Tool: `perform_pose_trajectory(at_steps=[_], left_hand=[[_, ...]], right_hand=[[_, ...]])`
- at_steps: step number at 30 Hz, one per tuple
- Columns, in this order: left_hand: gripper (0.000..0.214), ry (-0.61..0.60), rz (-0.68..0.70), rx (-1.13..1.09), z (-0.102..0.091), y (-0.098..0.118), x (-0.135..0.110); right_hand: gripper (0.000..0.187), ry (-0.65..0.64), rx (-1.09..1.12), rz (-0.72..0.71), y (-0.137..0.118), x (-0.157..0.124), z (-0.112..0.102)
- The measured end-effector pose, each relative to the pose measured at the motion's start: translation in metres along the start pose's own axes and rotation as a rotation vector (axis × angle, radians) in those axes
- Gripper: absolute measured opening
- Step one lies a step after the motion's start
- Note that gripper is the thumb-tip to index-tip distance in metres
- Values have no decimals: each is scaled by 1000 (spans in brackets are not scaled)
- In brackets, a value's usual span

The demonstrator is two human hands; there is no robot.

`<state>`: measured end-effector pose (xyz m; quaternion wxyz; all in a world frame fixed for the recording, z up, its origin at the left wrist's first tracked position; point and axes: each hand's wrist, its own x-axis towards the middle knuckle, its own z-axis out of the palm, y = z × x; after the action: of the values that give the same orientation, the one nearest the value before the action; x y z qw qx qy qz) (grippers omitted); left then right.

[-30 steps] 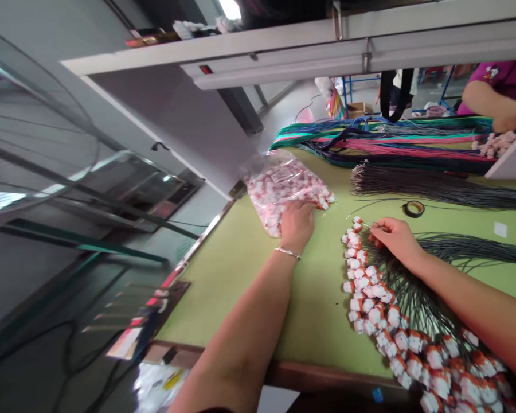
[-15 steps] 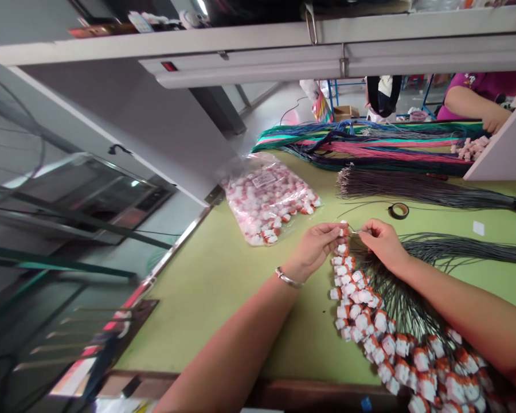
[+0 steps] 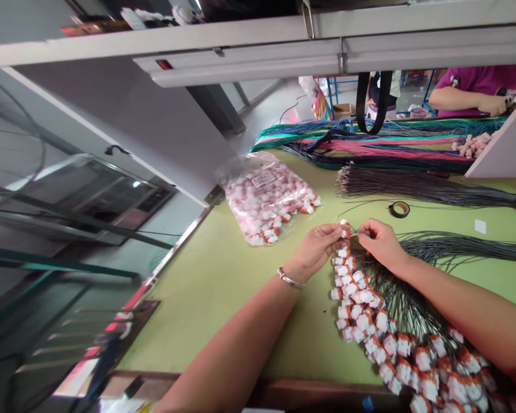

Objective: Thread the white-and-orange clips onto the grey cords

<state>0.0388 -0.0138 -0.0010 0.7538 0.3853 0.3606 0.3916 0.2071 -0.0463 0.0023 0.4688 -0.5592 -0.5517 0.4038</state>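
My left hand (image 3: 317,248) pinches a small white-and-orange connector (image 3: 345,234) between thumb and fingertips. Just to its right, my right hand (image 3: 383,244) has its fingers closed on a thin dark wire whose end (image 3: 355,233) meets the connector; how deep it sits in the housing cannot be made out. Below both hands hangs a long cluster of similar connectors (image 3: 363,295), joined to dark wires (image 3: 406,298) that fan out beneath my right forearm. More dark wires (image 3: 464,246) stretch off to the right.
A clear bag of connectors (image 3: 269,192) lies left of my hands on the green table (image 3: 206,304). Beyond are a roll of black tape (image 3: 399,209), a dark wire bundle (image 3: 417,182) and coloured wires (image 3: 370,146). Across the table works a person in a purple sleeve (image 3: 460,89).
My hands stay almost in place, the wire end and connector still together. Across the table, the other person's hand has shifted, and a black strap now hangs lower in view.
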Motion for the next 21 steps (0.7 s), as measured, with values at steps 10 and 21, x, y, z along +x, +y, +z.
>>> perform_pose_trajectory(at_steps=[10,21], left_hand=[[27,50,4,16,4,-3,1],[25,66,40,15,3,-6,2]], right_hand=[[4,10,-78,-26,4,1,1],[5,-15,-139,-60,7,1,-1]])
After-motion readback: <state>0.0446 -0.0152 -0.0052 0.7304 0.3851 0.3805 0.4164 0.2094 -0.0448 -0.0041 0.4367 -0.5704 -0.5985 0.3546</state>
